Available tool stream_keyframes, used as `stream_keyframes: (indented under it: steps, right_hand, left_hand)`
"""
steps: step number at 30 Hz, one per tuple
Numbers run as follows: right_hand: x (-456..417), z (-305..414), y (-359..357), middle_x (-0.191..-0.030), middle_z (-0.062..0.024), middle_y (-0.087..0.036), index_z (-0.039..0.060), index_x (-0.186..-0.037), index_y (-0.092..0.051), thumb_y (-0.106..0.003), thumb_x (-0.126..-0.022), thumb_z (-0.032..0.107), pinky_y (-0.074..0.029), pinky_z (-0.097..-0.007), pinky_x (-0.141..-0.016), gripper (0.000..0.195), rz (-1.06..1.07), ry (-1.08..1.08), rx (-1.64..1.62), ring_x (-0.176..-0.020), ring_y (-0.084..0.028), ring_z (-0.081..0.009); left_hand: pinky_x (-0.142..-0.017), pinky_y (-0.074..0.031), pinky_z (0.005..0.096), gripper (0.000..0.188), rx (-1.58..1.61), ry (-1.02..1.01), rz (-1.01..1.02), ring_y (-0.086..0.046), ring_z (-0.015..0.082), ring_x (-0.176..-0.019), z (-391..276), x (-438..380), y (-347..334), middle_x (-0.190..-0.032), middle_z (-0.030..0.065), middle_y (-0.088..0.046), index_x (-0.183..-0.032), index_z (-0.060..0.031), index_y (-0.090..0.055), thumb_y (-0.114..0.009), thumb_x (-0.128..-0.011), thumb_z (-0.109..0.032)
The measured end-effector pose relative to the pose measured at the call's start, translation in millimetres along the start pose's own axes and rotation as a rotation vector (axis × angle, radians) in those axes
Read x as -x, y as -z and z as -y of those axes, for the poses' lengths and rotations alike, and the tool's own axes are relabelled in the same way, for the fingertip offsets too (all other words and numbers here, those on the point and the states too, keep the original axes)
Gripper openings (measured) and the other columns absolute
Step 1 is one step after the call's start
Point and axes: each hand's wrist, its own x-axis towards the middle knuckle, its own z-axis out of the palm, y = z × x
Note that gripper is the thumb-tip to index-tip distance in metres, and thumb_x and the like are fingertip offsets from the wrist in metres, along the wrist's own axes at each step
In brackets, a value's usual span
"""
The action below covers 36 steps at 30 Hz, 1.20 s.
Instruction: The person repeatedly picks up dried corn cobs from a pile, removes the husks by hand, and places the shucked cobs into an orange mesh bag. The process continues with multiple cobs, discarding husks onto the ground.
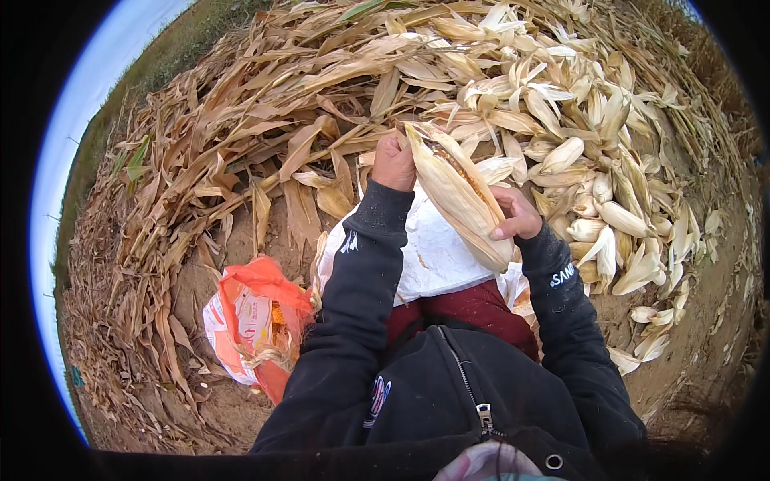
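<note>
A large ear of corn in its dry, pale husk (454, 198) lies slantwise between my two hands, above my lap. Its husk is split lengthwise, and a strip of dark orange-brown kernels (460, 165) shows in the gap. My left hand (394, 161) is closed at the ear's upper end. Lower down, on the right side, my right hand (516, 213) grips the husk with the thumb on top. Beneath the ear, a white woven sheet (430, 258) covers my knees.
An orange and white woven sack (258, 282) with yellow corn inside stands at my left. Dry corn stalks and leaves (258, 138) spread ahead and to the left. Pale stripped husks (601, 198) are heaped at the right on bare soil (674, 397).
</note>
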Motion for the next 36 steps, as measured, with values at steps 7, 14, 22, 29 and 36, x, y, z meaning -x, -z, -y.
stream_keyframes:
  steps: [7, 14, 22, 29, 36]
  right_hand:
    - [2.5, 4.9, -6.9, -0.114, -0.0134, -0.054, -0.0078, -0.121, -0.044, -0.070, -0.050, 0.019, -0.033, -0.0266, -0.094, 0.080, 0.033, -0.027, -0.029, -0.105, -0.050, -0.0180]
    - [0.0, -0.4, -13.6, -0.114, -0.0129, -0.054, -0.0085, -0.120, -0.045, -0.071, -0.051, 0.016, -0.033, -0.0269, -0.094, 0.078, 0.091, -0.009, -0.083, -0.105, -0.049, -0.0175]
    - [-0.7, -4.3, -13.7, -0.113, -0.0129, -0.054, -0.0081, -0.119, -0.046, -0.073, -0.051, 0.012, -0.032, -0.0273, -0.094, 0.076, 0.066, -0.013, -0.006, -0.105, -0.049, -0.0173]
    - [0.3, -1.1, -7.1, -0.113, -0.0122, -0.054, -0.0056, -0.120, -0.046, -0.074, -0.055, 0.014, -0.033, -0.0268, -0.094, 0.073, 0.062, -0.009, 0.125, -0.104, -0.048, -0.0167]
    - [-14.5, -5.5, -31.7, -0.110, -0.0114, -0.053, -0.0031, -0.124, -0.040, -0.073, -0.066, 0.027, -0.038, -0.0279, -0.088, 0.073, -0.435, 0.244, 0.253, -0.104, -0.049, -0.0164]
  left_hand:
    - [-0.079, -0.047, 0.0291, 0.046, 0.170, -0.007, 0.207, -0.056, 0.0207, -0.093, -14.1, 9.3, -12.9, -0.108, 0.0156, -0.054, -0.117, 0.0045, -0.047, -0.047, -0.086, -0.030]
    - [-0.078, -0.045, 0.0334, 0.035, 0.266, -0.122, 0.268, -0.053, 0.0212, -0.088, -9.6, 18.4, -10.2, -0.097, 0.0144, -0.054, -0.098, -0.0012, -0.057, -0.054, -0.084, -0.034]
    - [-0.056, -0.042, 0.0214, 0.034, -0.105, 0.183, -0.072, -0.051, 0.0090, -0.061, 2.9, 14.2, -12.2, -0.071, 0.0026, -0.056, -0.075, -0.0059, -0.053, -0.049, -0.089, -0.037]
    - [-0.056, -0.043, 0.0216, 0.030, -0.290, 0.205, -0.221, -0.052, 0.0083, -0.062, 36.7, 18.0, -8.2, -0.070, 0.0018, -0.056, -0.079, -0.0071, -0.054, -0.052, -0.088, -0.036]
    - [-0.071, -0.050, 0.0323, 0.027, 0.419, 0.354, -0.332, -0.061, 0.0218, -0.078, 50.7, 13.9, -12.9, -0.090, 0.0130, -0.061, -0.099, 0.0013, -0.054, -0.043, -0.090, -0.022]
